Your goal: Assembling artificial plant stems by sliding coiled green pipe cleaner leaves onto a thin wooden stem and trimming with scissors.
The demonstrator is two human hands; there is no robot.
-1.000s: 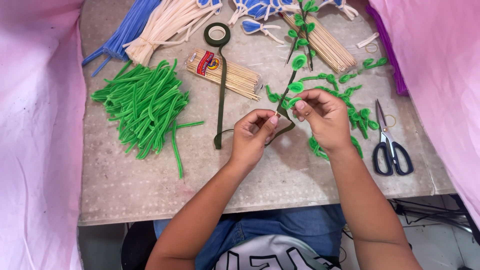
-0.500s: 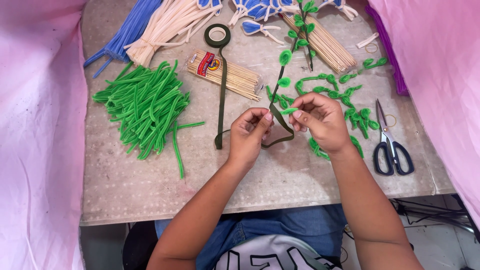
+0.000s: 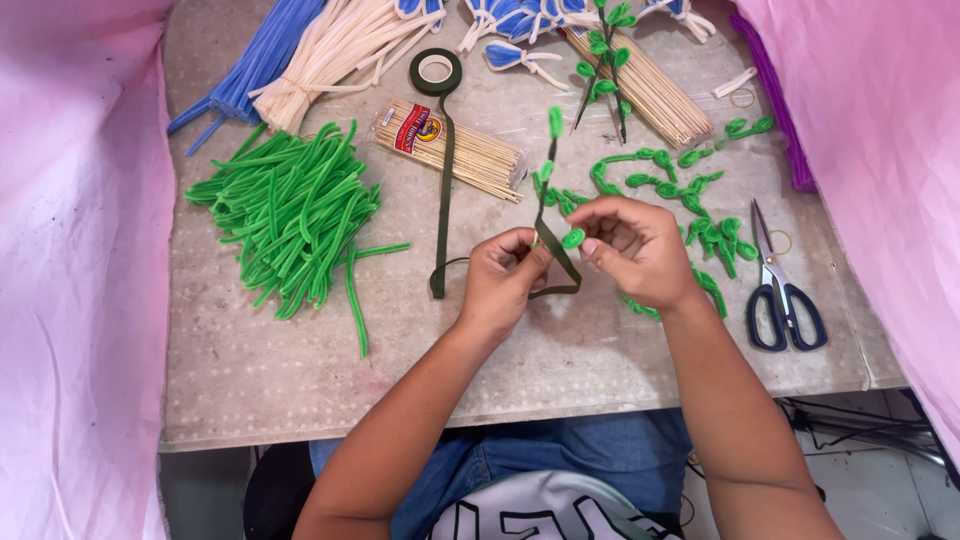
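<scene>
My left hand (image 3: 503, 275) pinches a thin stick stem (image 3: 545, 175) wrapped in dark green tape, with small green pipe-cleaner leaves on it. My right hand (image 3: 635, 245) holds a green leaf (image 3: 573, 238) against that stem and pulls the dark green tape strip (image 3: 560, 262) around it. The tape runs across the table from its roll (image 3: 436, 70) at the back. Both hands hover over the middle of the table (image 3: 300, 380).
A heap of green pipe cleaners (image 3: 290, 205) lies left. A pack of wooden skewers (image 3: 450, 145) sits behind my hands. Shaped green leaves (image 3: 690, 190) and scissors (image 3: 780, 285) lie right. Blue and cream pipe cleaners (image 3: 300, 55) lie at the back. Pink cloth (image 3: 70, 250) flanks both sides.
The stem has tilted more upright and both hands have shifted slightly toward me. My right hand's fingers have turned as they work the tape around the stem.
</scene>
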